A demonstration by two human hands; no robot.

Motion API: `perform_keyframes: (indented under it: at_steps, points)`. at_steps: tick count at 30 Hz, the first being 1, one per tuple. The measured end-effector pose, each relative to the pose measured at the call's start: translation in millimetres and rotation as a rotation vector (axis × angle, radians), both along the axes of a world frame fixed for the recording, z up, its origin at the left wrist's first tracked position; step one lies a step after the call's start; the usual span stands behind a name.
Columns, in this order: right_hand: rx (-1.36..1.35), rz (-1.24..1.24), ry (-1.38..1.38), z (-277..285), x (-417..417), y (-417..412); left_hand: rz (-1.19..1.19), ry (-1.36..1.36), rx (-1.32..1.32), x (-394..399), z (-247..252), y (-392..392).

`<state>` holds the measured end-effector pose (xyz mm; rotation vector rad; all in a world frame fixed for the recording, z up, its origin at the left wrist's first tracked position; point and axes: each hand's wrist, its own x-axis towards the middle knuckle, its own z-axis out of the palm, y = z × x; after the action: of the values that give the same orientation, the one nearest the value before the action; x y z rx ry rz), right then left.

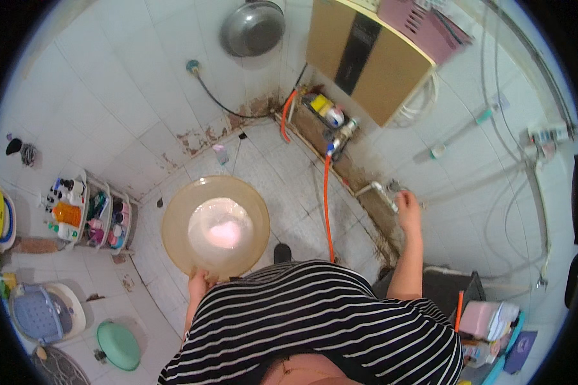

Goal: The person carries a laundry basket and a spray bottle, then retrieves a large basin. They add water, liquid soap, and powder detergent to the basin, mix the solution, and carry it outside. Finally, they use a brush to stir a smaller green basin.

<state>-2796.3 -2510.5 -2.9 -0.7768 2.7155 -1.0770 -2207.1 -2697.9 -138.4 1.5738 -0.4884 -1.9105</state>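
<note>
My left hand (200, 283) grips the near rim of a large, yellowish, translucent plastic basin (178, 231), with the fingers curled over the edge. A bright pinkish-white glare covers part of the basin's pale bottom, and I cannot tell how much water is in it. To the right, my right hand (408, 211) is raised at the wall beside a white water pipe (376, 186) and a metal tap fitting (394, 186). The fingers are bent, but whether they grip the tap is hidden.
An orange hose (326, 207) runs across the tiled floor (294, 192) from a blue-handled valve (332, 147). Bottles fill a white rack (108, 187) on the left. A cardboard-brown box (395, 72) juts from the wall above. A pink cup (220, 153) stands on the floor.
</note>
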Motion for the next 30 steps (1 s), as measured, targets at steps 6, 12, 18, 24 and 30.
perform_keyframes:
  at_steps: [6,12,18,24,30]
  points:
    - [0.121,0.302,-0.099,-27.1,-28.4,-241.6,0.205,0.099,-0.043,-60.3,5.1,-95.8]
    - [0.259,0.389,-0.056,-63.1,-68.5,-418.3,0.093,-0.035,0.131,-88.8,-60.0,-219.1]
    - [0.703,0.245,0.098,-112.0,-124.6,-550.1,-0.252,-0.089,0.112,-145.6,-125.9,-357.2]
    - [0.776,0.156,0.154,-226.3,-198.1,-684.4,-0.431,-0.12,0.184,-199.4,-215.9,-439.0]
    - [0.765,0.195,0.02,-324.7,-280.8,-757.0,-0.408,-0.085,0.202,-248.0,-306.2,-458.9]
